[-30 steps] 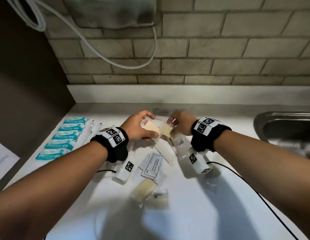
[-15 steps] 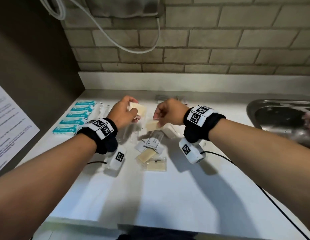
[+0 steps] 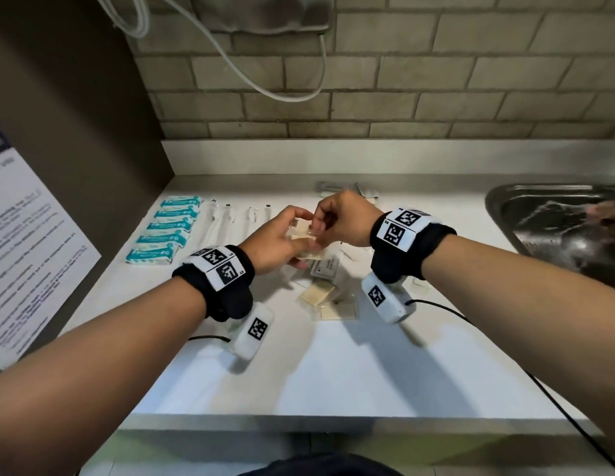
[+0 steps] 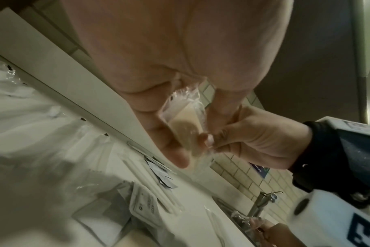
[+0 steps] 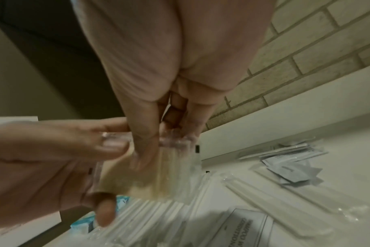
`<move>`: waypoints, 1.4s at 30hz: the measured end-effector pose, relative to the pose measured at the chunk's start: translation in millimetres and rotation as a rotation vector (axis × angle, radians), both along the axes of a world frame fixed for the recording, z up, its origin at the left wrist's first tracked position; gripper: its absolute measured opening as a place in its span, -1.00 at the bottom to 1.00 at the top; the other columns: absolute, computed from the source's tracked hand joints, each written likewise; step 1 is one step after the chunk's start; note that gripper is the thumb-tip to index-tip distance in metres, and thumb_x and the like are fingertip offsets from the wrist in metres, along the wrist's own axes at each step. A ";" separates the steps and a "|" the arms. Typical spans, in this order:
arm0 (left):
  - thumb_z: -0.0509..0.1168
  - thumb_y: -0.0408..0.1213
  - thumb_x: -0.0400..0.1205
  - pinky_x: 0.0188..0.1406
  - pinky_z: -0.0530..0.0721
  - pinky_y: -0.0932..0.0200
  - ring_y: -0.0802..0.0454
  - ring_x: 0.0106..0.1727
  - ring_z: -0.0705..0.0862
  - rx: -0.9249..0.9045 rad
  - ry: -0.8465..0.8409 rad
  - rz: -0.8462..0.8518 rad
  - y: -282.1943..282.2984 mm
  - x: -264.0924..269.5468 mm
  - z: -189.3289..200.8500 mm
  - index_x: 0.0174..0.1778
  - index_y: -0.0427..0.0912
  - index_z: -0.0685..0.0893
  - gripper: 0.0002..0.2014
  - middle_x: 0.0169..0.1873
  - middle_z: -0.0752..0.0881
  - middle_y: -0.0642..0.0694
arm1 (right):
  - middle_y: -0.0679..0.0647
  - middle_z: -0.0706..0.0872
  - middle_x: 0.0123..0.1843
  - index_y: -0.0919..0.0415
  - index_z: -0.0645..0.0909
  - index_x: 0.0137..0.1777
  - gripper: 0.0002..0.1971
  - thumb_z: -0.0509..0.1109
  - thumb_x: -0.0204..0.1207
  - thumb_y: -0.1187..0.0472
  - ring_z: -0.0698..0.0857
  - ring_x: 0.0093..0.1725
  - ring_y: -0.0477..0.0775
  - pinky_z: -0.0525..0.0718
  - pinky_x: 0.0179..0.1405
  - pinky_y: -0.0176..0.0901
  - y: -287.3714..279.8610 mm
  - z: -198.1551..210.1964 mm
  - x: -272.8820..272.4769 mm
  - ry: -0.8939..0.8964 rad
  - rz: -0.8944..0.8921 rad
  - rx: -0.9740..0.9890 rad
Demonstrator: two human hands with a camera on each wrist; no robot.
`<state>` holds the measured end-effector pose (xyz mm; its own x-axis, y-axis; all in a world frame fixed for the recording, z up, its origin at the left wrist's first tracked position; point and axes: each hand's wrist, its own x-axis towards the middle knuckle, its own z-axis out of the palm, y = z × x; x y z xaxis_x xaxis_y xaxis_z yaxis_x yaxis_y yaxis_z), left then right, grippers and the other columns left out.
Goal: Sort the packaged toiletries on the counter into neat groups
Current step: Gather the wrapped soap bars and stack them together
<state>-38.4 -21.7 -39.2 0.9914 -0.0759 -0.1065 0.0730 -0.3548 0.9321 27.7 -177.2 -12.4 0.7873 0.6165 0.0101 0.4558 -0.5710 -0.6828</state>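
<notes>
Above the middle of the white counter (image 3: 333, 365) my two hands meet on cream soap packets (image 3: 303, 232) in clear wrap. My left hand (image 3: 282, 242) holds the packets (image 4: 185, 128) from below, thumb on top. My right hand (image 3: 333, 221) pinches the clear wrap (image 5: 175, 142) of one packet at its edge. How many packets lie between the hands is unclear. On the counter below the hands lie two more cream packets (image 3: 318, 293) and a grey sachet (image 3: 325, 269). At the left, teal packets (image 3: 165, 228) lie in a column beside long clear-wrapped white items (image 3: 218, 221).
A steel sink (image 3: 557, 221) sits at the right, with another person's hand (image 3: 605, 211) over it. Grey sachets (image 3: 328, 186) lie by the back wall. A dark panel with a printed sheet (image 3: 27, 242) stands at the left. Cables trail from both wristbands.
The hands were apart half a second ago, each with a cream packet; now they have come together over the counter, the right pinching wrap at the left hand's packets.
</notes>
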 end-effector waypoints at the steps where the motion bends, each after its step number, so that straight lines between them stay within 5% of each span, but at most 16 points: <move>1: 0.37 -0.39 0.62 -0.16 0.82 0.12 -0.05 -0.08 0.77 0.023 -0.007 -0.006 6.1 -2.0 -0.9 0.41 -0.09 0.45 -0.55 0.36 0.40 -0.15 | 0.22 0.81 -0.15 0.22 0.70 -0.21 -0.75 0.71 0.18 0.31 0.68 -0.24 0.01 0.73 -0.05 -0.02 3.5 0.0 -3.8 -0.018 -0.033 -0.019; 4: 0.34 -0.37 0.65 -0.20 0.80 0.09 -0.02 -0.31 0.77 0.079 -0.027 -0.003 22.8 -8.5 -5.0 0.30 -0.01 0.51 -0.67 0.34 0.43 -0.16 | 0.04 0.71 -0.12 0.16 0.66 -0.07 -0.60 0.73 0.15 0.15 0.63 -0.18 0.01 0.61 -0.24 -0.18 5.6 -6.7 -12.2 -0.045 -0.126 -0.179; 8: 0.38 -0.36 0.62 -0.14 0.82 -0.06 -0.12 -0.19 0.82 0.080 -0.077 -0.005 40.3 -13.3 -10.1 0.21 0.03 0.57 -0.70 0.34 0.49 -0.19 | -0.06 0.62 -0.12 0.09 0.60 -0.08 -0.75 0.59 0.33 0.15 0.58 -0.10 0.03 0.47 -0.34 -0.29 4.2 -27.7 -28.7 -0.063 -0.098 -0.409; 12: 0.37 -0.35 0.63 -0.13 0.80 -0.23 -0.17 -0.20 0.83 0.079 -0.069 0.022 46.5 -15.1 -11.6 0.19 0.01 0.55 -0.73 0.28 0.58 -0.17 | 0.00 0.61 -0.13 0.19 0.67 0.00 -0.84 0.34 0.51 0.15 0.55 -0.09 0.07 0.46 -0.13 -0.21 8.9 -51.0 -50.1 -0.101 0.038 -0.647; 15: 0.37 -0.35 0.63 -0.15 0.77 -0.37 -0.20 -0.07 0.82 0.050 -0.062 0.045 46.7 -16.9 -13.6 0.16 0.03 0.55 -0.75 0.25 0.58 -0.13 | 0.07 0.74 -0.03 0.17 0.69 0.01 -0.79 0.25 0.50 0.17 0.59 -0.08 0.10 0.54 -0.09 -0.17 6.9 -56.6 -55.3 -0.108 0.057 -0.636; 19: 0.37 -0.35 0.63 -0.11 0.79 -0.31 -0.19 -0.06 0.82 0.053 -0.051 0.042 42.1 -14.5 -17.1 0.16 0.03 0.55 -0.75 0.27 0.59 -0.15 | -0.08 0.64 -0.09 0.01 0.66 0.13 -0.72 0.42 0.42 0.20 0.58 -0.07 0.03 0.53 -0.11 -0.16 2.4 -59.4 -50.0 -0.092 0.111 -0.731; 22: 0.36 -0.39 0.63 -0.04 0.81 -0.17 -0.13 -0.03 0.80 0.052 -0.037 0.028 34.8 -11.6 -18.7 0.18 -0.03 0.55 -0.74 0.26 0.61 -0.18 | -0.07 0.62 -0.18 0.03 0.61 -0.11 -0.90 0.34 0.42 0.08 0.63 -0.08 0.10 0.67 -0.04 -0.04 -5.2 -66.4 -46.5 -0.103 0.155 -0.809; 26: 0.35 -0.40 0.64 -0.03 0.81 -0.15 -0.12 -0.01 0.79 0.052 -0.026 0.021 19.8 -8.0 -19.5 0.20 -0.05 0.56 -0.73 0.26 0.57 -0.16 | -0.05 0.56 0.07 0.01 0.56 0.04 -0.82 0.27 0.47 0.05 0.49 0.11 0.07 0.50 0.19 -0.08 -16.3 -65.7 -43.4 -0.248 0.308 -0.902; 28: 0.35 -0.39 0.64 -0.02 0.80 -0.18 -0.13 -0.01 0.79 0.055 -0.022 0.021 12.5 -6.3 -20.4 0.17 -0.02 0.56 -0.75 0.27 0.56 -0.14 | -0.12 0.55 -0.05 -0.07 0.51 -0.08 -0.91 0.29 0.44 0.11 0.51 -0.02 0.04 0.50 -0.01 -0.18 -18.8 -62.3 -45.0 -0.216 0.282 -0.815; 32: 0.33 -0.41 0.64 -0.04 0.79 -0.23 -0.26 0.01 0.77 0.080 -0.055 0.058 -3.3 -0.5 -24.1 0.11 -0.02 0.54 -0.77 0.18 0.58 -0.11 | -0.17 0.50 -0.28 -0.02 0.38 -0.23 -0.77 0.43 0.39 0.18 0.51 -0.31 -0.09 0.41 -0.40 -0.25 -28.9 -54.3 -39.8 0.010 0.149 -0.508; 35: 0.32 -0.41 0.65 -0.04 0.78 -0.27 -0.17 -0.08 0.73 0.044 -0.060 0.081 -12.4 1.9 -25.6 0.06 0.03 0.57 -0.78 0.02 0.56 0.01 | -0.08 0.55 -0.30 0.11 0.47 -0.18 -0.76 0.53 0.39 0.22 0.50 -0.31 -0.01 0.43 -0.33 -0.18 -31.4 -44.0 -33.4 -0.004 0.183 -0.331; 38: 0.23 -0.36 0.68 -0.01 0.71 -0.07 -0.09 -0.05 0.66 -0.005 -0.001 0.078 -22.2 6.2 -22.9 -0.02 0.07 0.61 -0.81 -0.04 0.62 -0.04 | -0.14 0.55 -0.33 0.14 0.54 -0.15 -0.74 0.60 0.33 0.24 0.52 -0.32 -0.04 0.45 -0.34 -0.26 -33.8 -36.4 -20.1 -0.074 0.122 -0.164; 40: 0.19 -0.19 0.69 -0.03 0.67 0.00 -0.13 -0.04 0.64 -0.106 0.057 0.094 -29.9 5.8 -16.8 -0.07 0.06 0.65 -0.87 -0.06 0.64 -0.15 | -0.11 0.53 -0.34 0.16 0.56 -0.16 -0.70 0.65 0.26 0.22 0.51 -0.30 0.01 0.45 -0.36 -0.25 -35.3 -31.1 -12.8 -0.136 0.053 -0.119; 42: 0.26 0.02 0.61 0.18 0.68 -0.14 -0.19 0.09 0.67 -0.161 0.105 0.083 -33.6 6.3 -14.7 -0.08 0.10 0.67 -0.86 -0.01 0.64 -0.15 | -0.05 0.54 -0.27 0.17 0.56 -0.14 -0.62 0.69 0.20 0.13 0.53 -0.26 0.05 0.50 -0.31 -0.15 -36.8 -30.3 -8.9 -0.181 0.000 -0.116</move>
<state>-32.1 -55.3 -53.9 0.9790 -0.0187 -0.2029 0.1958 -0.1904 0.9620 18.8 -214.1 -42.6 0.7789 0.6220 0.0802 0.5652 -0.6408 -0.5196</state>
